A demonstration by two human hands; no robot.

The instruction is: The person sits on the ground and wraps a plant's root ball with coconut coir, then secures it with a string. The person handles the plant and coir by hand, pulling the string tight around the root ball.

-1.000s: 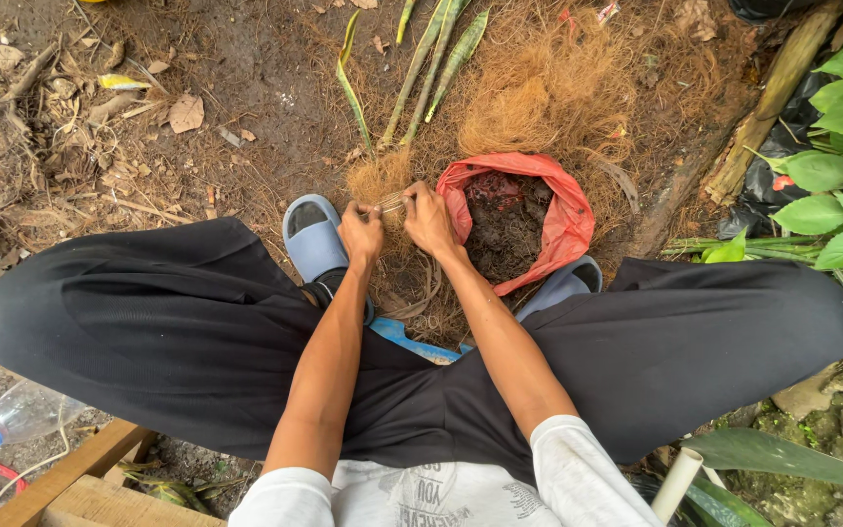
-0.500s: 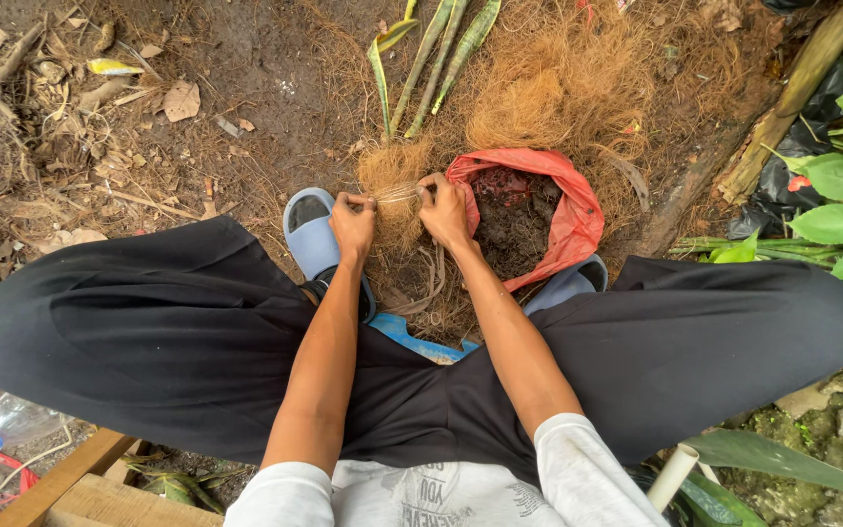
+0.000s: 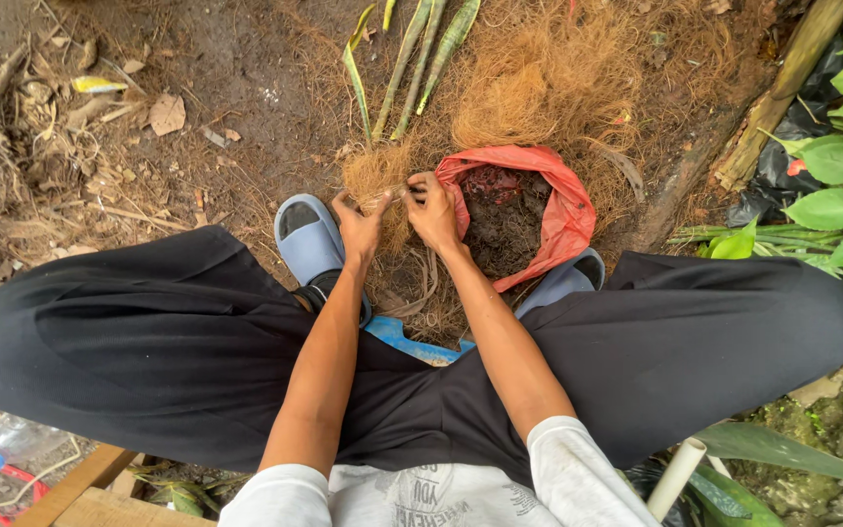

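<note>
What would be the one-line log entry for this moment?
left hand: grips fibre bundle | right hand: pinches same bundle | red bag: open, beside right hand

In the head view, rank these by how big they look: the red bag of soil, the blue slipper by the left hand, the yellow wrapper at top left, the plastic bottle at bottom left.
1. Red bag of soil, clearly largest.
2. Blue slipper, partly hidden by the trouser leg.
3. Plastic bottle, cut off by the leg and nearer the camera, so its rank against the slipper is unsure.
4. Yellow wrapper, smallest.
</note>
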